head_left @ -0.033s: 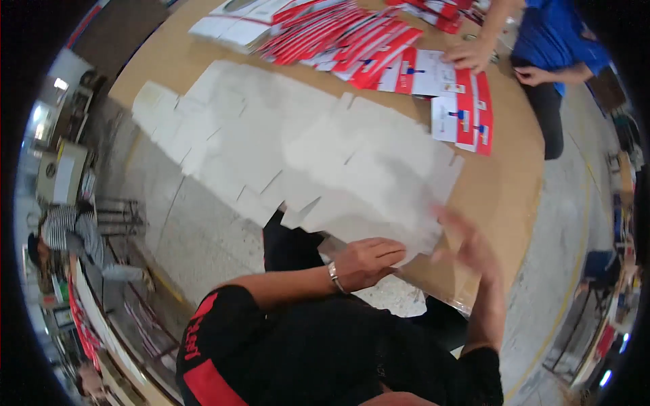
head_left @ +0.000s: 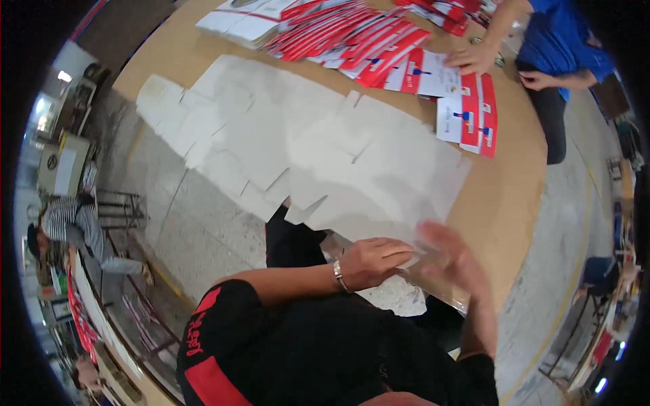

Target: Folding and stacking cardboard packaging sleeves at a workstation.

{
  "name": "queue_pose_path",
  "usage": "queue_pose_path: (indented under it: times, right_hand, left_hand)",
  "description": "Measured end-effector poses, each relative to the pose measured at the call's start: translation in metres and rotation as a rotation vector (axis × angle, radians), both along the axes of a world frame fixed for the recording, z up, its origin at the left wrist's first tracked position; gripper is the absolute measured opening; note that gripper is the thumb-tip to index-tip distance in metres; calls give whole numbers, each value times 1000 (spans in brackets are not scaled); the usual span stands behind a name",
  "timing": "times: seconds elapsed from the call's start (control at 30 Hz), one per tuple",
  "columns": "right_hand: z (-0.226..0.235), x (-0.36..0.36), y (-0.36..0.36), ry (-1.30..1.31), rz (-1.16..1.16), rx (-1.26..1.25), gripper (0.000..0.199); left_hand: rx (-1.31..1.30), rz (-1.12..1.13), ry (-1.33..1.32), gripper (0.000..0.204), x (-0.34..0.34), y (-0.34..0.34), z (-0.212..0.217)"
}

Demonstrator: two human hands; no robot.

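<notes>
Moved since earlier frame: your R hand [head_left: 450, 260] has come in twd you & closer to your L hand [head_left: 374, 264]; L hand abt same spot; whole view shifted slightly.
Your hands: 2, both at near edge of surface [head_left: 511, 196], close tog.
L hand: fingers tog., bent, back of hand up, at near edge of white card sheets [head_left: 257, 122]; thumb hidden, so can't tell if you're pinching an edge.
R hand: motion-blurred, fingers look part-spread; can't tell if it touches or holds anything. It's just R of L hand.
White card sheets: several, overlapped in a long spread w/ slits & flaps along edges; too layered to count. Spread runs from far L of surface down to your hands; blank side up, no print seen.
Red-and-white cartons [head_left: 389, 61]: many, flat & fanned at far side, exact no. unclear.
Print on cartons: small lettering, blue marks & small pics on red/white panels.
Co-worker: 1, blue shirt [head_left: 562, 44], far R; one hand [head_left: 474, 59] on cartons, other [head_left: 538, 80] near lap.
Your kit: 1 metal wristband [head_left: 338, 274] on L wrist; black shirt [head_left: 318, 345] w/ red panels, red lettering on L sleeve.
Bkgd: 1 person in striped top [head_left: 62, 220], far L.
</notes>
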State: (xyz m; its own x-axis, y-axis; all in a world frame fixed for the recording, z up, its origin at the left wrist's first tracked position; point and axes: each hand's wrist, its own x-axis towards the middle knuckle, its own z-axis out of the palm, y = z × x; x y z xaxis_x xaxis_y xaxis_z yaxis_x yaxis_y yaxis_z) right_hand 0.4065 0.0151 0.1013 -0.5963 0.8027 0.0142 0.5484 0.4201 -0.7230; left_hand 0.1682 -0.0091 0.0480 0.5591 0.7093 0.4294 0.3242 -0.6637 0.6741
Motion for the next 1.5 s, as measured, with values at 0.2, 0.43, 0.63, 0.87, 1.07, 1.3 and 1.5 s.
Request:
queue_pose_path:
  times: [0.2, 0.43, 0.63, 0.87, 1.07, 1.3, 1.5]
  right_hand:
    - [-46, -16, -76, -112, -389, 365, 14]
    - [-57, 37, -137, -16, -891, 405, 13]
    - [-90, 62, -178, -20, -1040, 345, 14]
    - [-105, 61, -203, -282, -1074, 390, 22]
    - [-105, 57, -189, -60, -1343, 238, 56]
    - [-110, 55, -152, -416, -1620, -70, 88]
    - [-147, 43, -175, 109, -1915, 274, 84]
  left_hand:
    - [29, -71, 79, 73, -10, -14, 10]
    - [101, 91, 696, 70, -70, 51, -47]
    - [-67, -147, 401, 36, -52, 84, -68]
    - [-223, 180, 430, 24, -3, 70, -88]
    - [26, -392, 141, 32, 24, 49, -86]
    - [-139, -71, 181, 32, 82, 31, -95]
    - [334, -115, 652, 58, 92, 26, -107]
